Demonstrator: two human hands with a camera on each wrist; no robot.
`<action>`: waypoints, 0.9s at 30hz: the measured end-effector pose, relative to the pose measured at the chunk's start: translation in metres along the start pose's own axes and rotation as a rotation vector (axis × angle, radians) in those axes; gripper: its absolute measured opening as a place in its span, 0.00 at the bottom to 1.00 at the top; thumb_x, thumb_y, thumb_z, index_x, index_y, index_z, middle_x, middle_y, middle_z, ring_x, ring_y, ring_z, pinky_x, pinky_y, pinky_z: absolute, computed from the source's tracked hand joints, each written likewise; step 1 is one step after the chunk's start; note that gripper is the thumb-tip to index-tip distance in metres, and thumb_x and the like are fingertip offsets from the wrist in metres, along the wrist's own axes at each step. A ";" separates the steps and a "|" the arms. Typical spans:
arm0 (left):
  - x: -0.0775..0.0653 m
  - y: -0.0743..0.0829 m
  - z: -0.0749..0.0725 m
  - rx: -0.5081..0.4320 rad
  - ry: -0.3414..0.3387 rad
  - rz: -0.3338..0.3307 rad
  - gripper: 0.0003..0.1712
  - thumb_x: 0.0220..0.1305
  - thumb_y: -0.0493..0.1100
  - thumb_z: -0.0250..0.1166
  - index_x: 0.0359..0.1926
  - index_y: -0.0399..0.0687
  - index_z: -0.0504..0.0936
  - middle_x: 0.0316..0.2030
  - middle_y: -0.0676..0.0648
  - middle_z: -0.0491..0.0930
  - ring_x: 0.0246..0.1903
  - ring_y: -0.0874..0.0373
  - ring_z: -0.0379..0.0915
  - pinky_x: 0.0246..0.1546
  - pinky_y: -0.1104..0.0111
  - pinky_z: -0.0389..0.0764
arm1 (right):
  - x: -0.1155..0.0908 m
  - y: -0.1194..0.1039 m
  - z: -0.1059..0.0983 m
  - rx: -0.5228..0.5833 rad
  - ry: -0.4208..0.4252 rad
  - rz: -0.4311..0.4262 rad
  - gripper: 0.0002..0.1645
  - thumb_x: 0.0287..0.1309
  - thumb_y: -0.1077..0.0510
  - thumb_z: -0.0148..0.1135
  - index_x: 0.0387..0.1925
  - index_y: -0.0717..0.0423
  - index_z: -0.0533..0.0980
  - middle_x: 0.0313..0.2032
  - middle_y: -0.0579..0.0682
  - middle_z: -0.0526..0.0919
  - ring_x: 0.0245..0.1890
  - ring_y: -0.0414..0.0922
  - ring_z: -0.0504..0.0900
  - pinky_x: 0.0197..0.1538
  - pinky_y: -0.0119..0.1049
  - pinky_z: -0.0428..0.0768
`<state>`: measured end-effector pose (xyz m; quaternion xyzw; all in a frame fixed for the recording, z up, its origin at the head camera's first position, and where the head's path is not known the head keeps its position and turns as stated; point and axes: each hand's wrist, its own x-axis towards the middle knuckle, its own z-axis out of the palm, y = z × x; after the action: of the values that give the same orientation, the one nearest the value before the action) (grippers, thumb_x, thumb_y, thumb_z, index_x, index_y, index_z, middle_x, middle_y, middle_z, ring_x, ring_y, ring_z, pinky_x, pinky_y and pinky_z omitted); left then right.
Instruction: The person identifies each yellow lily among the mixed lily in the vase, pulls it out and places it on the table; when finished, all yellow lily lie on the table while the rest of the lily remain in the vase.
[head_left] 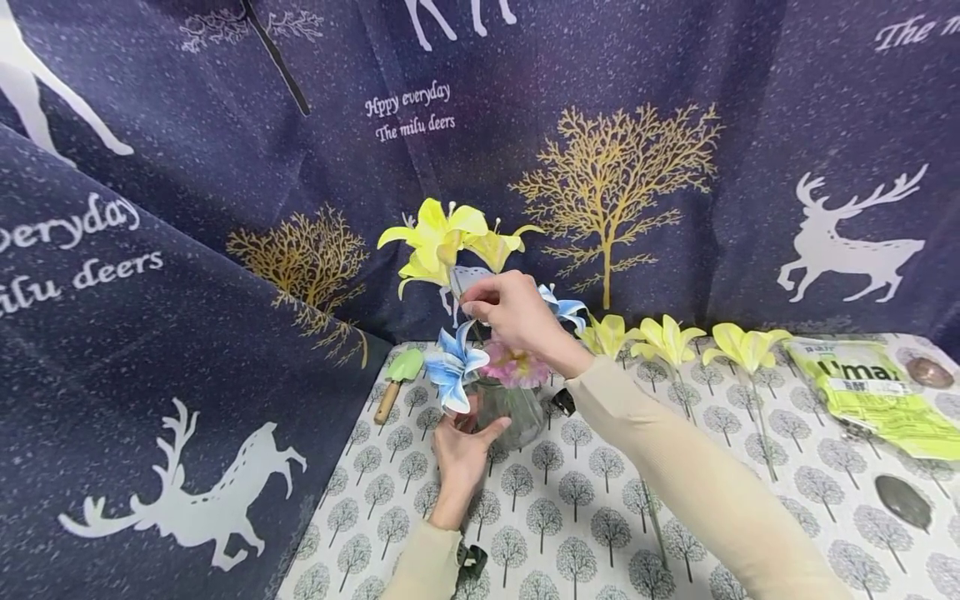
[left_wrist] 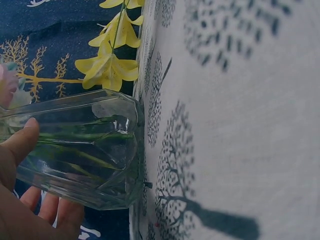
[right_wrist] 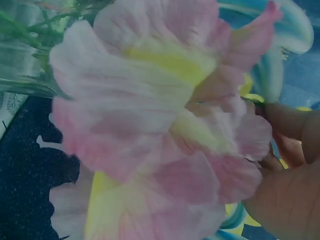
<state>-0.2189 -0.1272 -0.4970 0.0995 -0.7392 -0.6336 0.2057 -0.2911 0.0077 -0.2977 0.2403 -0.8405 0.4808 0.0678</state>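
Observation:
My left hand (head_left: 461,450) grips the lower side of a clear glass vase (head_left: 521,417), thumb across its near face and fingers curled round the far side. Green stems (left_wrist: 90,155) show through the glass. Above the vase, my right hand (head_left: 517,312) pinches a thin flower stem just below the yellow lilies (head_left: 435,237), thumb against fingertips. A blue lily (head_left: 453,367) leans out on the left, another blue lily (head_left: 562,308) is partly behind the right hand, and a pink flower (head_left: 513,364) sits at the vase mouth. The pink flower (right_wrist: 145,110) hides much of the right fingers in the right wrist view.
Yellow lilies (head_left: 667,340) on stems lie along the table's back edge. A green-and-white packet (head_left: 870,392), a brown stone (head_left: 930,372) and a dark grey stone (head_left: 903,500) are at the right. A small trowel (head_left: 397,383) lies left of the vase. Patterned dark cloth (head_left: 225,375) hangs behind and left.

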 end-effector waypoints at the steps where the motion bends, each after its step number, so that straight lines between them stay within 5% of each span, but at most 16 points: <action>1: 0.000 0.000 0.000 -0.006 -0.003 0.004 0.34 0.35 0.41 0.86 0.46 0.38 0.83 0.47 0.33 0.83 0.51 0.37 0.83 0.58 0.52 0.86 | -0.002 0.000 -0.002 0.016 0.018 0.000 0.06 0.66 0.56 0.66 0.41 0.49 0.87 0.41 0.47 0.91 0.40 0.43 0.88 0.45 0.38 0.88; 6: 0.000 0.000 0.000 0.035 0.000 0.047 0.32 0.36 0.42 0.86 0.44 0.37 0.83 0.45 0.33 0.84 0.49 0.38 0.84 0.56 0.53 0.87 | -0.012 0.002 -0.008 0.090 0.112 -0.037 0.06 0.66 0.57 0.65 0.41 0.50 0.87 0.41 0.49 0.91 0.38 0.43 0.87 0.45 0.38 0.88; 13: 0.000 0.000 -0.003 0.081 -0.006 0.047 0.35 0.36 0.48 0.86 0.49 0.50 0.84 0.46 0.47 0.87 0.49 0.51 0.83 0.57 0.63 0.87 | -0.026 0.005 -0.013 0.191 0.223 -0.070 0.06 0.64 0.59 0.66 0.39 0.55 0.87 0.37 0.52 0.91 0.30 0.43 0.84 0.35 0.28 0.84; 20: 0.001 -0.001 -0.003 0.109 0.002 0.049 0.30 0.35 0.47 0.87 0.43 0.48 0.85 0.41 0.46 0.86 0.45 0.51 0.86 0.54 0.65 0.88 | -0.039 0.009 -0.017 0.219 0.346 -0.138 0.07 0.63 0.60 0.67 0.39 0.59 0.87 0.32 0.56 0.90 0.26 0.50 0.84 0.25 0.24 0.77; 27: 0.000 -0.001 -0.002 0.111 0.003 0.037 0.30 0.36 0.47 0.86 0.43 0.46 0.84 0.42 0.44 0.85 0.46 0.50 0.86 0.55 0.64 0.88 | -0.052 0.010 -0.024 0.301 0.411 -0.110 0.07 0.63 0.60 0.68 0.41 0.59 0.86 0.35 0.58 0.90 0.25 0.49 0.82 0.21 0.24 0.73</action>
<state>-0.2186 -0.1295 -0.4980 0.0983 -0.7745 -0.5877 0.2126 -0.2536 0.0500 -0.3108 0.1904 -0.7136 0.6349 0.2269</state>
